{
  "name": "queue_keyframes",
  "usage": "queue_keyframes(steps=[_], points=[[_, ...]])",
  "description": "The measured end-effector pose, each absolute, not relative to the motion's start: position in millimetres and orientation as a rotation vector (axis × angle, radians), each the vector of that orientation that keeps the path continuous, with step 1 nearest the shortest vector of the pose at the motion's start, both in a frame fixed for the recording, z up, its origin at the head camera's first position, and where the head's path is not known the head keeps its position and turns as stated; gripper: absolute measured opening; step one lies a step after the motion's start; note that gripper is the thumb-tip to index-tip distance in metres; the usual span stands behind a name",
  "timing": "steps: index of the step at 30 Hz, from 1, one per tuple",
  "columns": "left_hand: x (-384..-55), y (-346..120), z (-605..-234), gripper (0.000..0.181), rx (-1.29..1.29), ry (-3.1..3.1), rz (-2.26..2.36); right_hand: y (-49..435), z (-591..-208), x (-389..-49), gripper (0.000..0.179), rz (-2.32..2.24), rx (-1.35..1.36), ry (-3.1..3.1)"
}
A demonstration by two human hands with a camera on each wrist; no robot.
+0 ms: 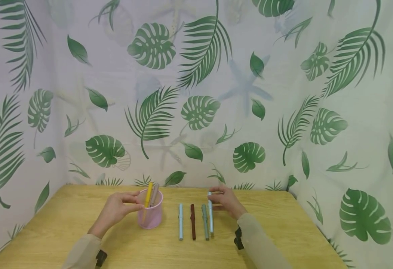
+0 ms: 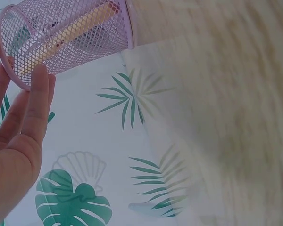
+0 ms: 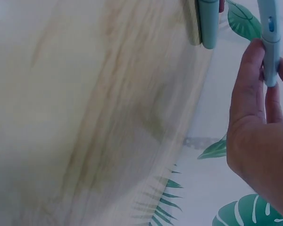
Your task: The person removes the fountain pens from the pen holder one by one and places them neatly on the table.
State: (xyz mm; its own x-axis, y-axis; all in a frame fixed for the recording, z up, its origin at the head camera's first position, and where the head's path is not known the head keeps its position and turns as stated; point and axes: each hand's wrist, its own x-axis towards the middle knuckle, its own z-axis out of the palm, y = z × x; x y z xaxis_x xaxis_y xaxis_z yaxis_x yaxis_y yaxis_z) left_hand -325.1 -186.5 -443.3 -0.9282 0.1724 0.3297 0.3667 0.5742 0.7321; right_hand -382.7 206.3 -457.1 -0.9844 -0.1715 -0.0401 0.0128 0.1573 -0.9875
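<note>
My left hand (image 1: pixel 114 210) holds the rim of a pink mesh pen cup (image 1: pixel 154 219), thumb at the near side and fingers at the back. The cup stands upright on the table, with a yellow pen (image 1: pixel 148 195) and a grey pen (image 1: pixel 154 194) leaning inside. In the left wrist view, fingertips press against the mesh of the cup (image 2: pixel 85 44). My right hand (image 1: pixel 229 203) pinches one end of a light blue pen (image 1: pixel 211 218). That pen overlaps the grey-green pen (image 1: pixel 205 222) beside it in the head view.
Left of the grey-green pen, a dark red pen (image 1: pixel 193 223) and another light blue pen (image 1: pixel 181 223) lie roughly parallel on the wooden table (image 1: pixel 169 256). A leaf-printed cloth (image 1: pixel 213 149) hangs behind the table and along both sides.
</note>
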Motion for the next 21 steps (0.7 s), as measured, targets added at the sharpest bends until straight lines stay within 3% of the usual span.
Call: queue_keyframes(steps=[21], points=[[-325.6,-185.3,-443.8,0.02,-0.436,-2.573,-1.26,217.7,-474.2,-387.6,0.037,-1.79,0.048,2.345]])
